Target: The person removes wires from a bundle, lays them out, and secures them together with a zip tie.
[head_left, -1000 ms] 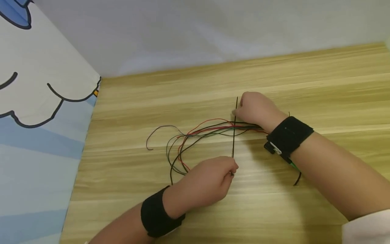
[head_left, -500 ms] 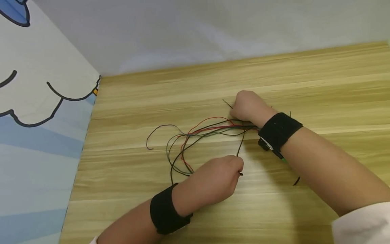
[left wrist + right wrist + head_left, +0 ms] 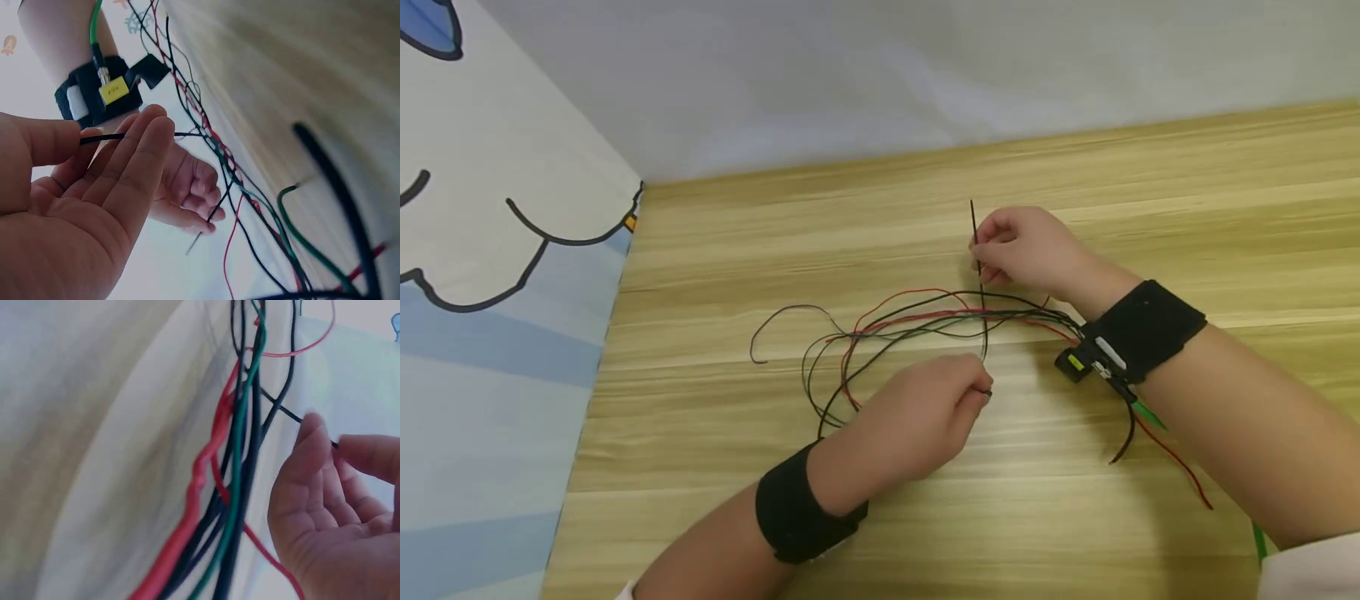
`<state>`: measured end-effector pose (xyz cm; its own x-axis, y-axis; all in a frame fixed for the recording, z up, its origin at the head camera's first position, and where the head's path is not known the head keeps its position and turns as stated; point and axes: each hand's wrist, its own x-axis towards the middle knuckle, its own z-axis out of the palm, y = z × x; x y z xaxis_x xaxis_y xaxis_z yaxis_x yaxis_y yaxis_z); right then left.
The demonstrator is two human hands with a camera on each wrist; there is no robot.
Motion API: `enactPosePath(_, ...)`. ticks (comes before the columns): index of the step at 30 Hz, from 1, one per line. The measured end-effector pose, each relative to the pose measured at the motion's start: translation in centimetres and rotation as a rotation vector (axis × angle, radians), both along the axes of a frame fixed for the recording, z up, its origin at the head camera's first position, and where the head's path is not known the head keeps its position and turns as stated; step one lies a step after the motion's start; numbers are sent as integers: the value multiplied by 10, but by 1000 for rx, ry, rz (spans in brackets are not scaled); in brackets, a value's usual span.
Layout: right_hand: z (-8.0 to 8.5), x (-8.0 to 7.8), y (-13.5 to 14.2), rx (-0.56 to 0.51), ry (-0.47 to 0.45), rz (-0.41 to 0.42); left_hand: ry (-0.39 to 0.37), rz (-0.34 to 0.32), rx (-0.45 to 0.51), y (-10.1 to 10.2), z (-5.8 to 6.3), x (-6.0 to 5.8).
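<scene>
A bundle of thin black, red and green wires (image 3: 925, 321) lies curved across the wooden table. A black cable tie (image 3: 984, 329), thin and straight, crosses it; I cannot tell whether it runs over or under every wire. On the near side my left hand (image 3: 917, 417) pinches one end, with a small dark tip poking out past the fingers. Beyond the bundle my right hand (image 3: 1026, 250) pinches the tie between thumb and finger, its free tail pointing up and away. The left wrist view shows the tie (image 3: 106, 139) between the thumb and fingers; the right wrist view shows the right hand (image 3: 337, 494) beside the wires.
Wire loops spread left, a purple one (image 3: 790, 310) farthest out. Wire ends, including a red one (image 3: 1180, 458), emerge below the right wrist. Black wrist straps (image 3: 1150, 329) carry small cameras. A pale wall (image 3: 925, 75) stands behind, a cloud-printed panel (image 3: 490, 250) at left.
The right hand dipped toward the bundle, then moved back up and away, its fingers less tightly curled. The tie's tail slanted left half a second ago and points up again. The left hand moved slightly up.
</scene>
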<state>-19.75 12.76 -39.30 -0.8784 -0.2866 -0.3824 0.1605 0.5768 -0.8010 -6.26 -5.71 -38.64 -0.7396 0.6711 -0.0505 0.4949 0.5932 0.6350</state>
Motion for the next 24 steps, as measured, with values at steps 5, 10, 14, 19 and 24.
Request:
enactPosePath(5,-1,7,1,-22,-16,0,25,24,55,-5,3,-1)
enactPosePath(10,-3,10,-1,-36,10,4,31,37,102,-9,2,-2)
enactPosePath(14,-2,14,-2,-75,59,8,31,61,132,-11,0,-4)
enactPosePath(19,1,27,-3,-35,285,68,-53,153,159,-13,-2,-14)
enactPosePath(24,2,43,-8,57,645,181,-83,260,248,-12,-4,-24)
